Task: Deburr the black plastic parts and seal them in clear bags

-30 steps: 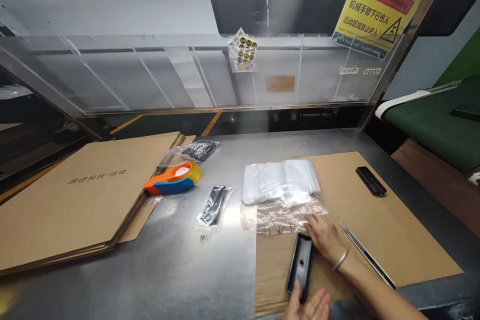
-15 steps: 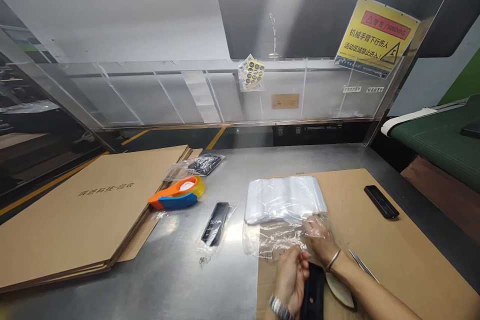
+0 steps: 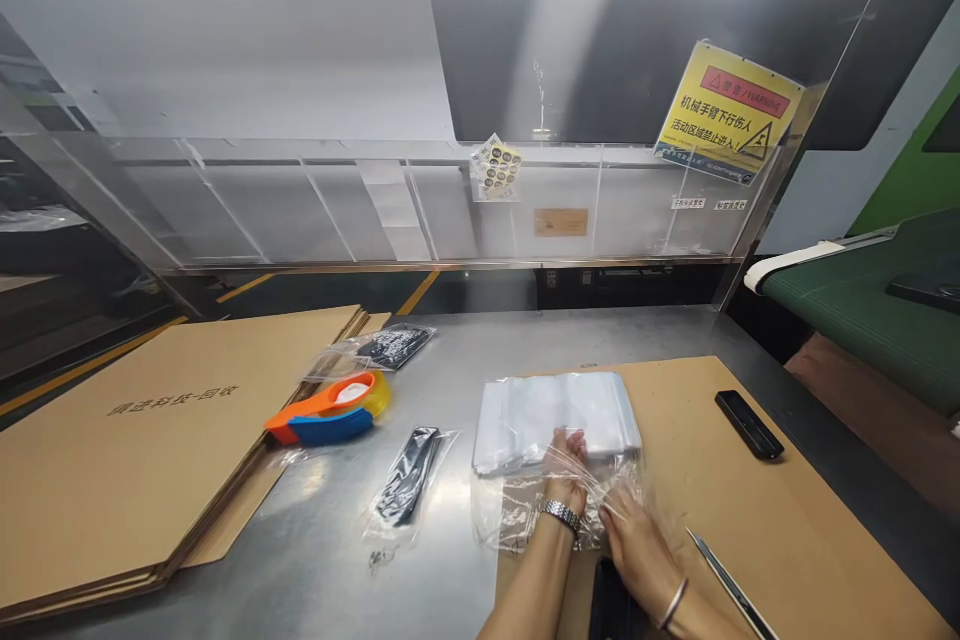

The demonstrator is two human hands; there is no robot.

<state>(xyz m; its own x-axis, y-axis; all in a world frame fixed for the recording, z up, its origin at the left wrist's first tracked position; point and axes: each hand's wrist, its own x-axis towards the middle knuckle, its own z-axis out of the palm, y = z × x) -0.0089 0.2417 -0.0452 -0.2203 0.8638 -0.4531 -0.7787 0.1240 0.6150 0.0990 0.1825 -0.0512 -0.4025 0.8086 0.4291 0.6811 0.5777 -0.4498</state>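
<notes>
A clear plastic bag [image 3: 510, 510] is stretched in front of me, creased between my two hands. My left hand [image 3: 568, 468], with a metal watch at the wrist, has curled fingers on the film, over the near part of a stack of clear bags [image 3: 551, 410]. To its right, my right hand [image 3: 631, 532], with a bangle, pinches the film's edge. Below my hands a black tray-like piece [image 3: 609, 605] lies on the cardboard, partly hidden by my right hand. A slim, pointed metal tool [image 3: 727, 580] rests right of my right wrist.
Another black tray [image 3: 748, 425] lies on the cardboard sheet [image 3: 682, 440]. On the metal table are a bagged black piece [image 3: 411, 480], an orange and blue tape dispenser [image 3: 330, 410], another bagged black item [image 3: 396, 347] and stacked flat cartons [image 3: 150, 440]. A green conveyor [image 3: 862, 290] stands right.
My left hand has moved forward and up from beside the black piece onto the bag. My right hand has come back toward me, and the film between them is pulled into creases.
</notes>
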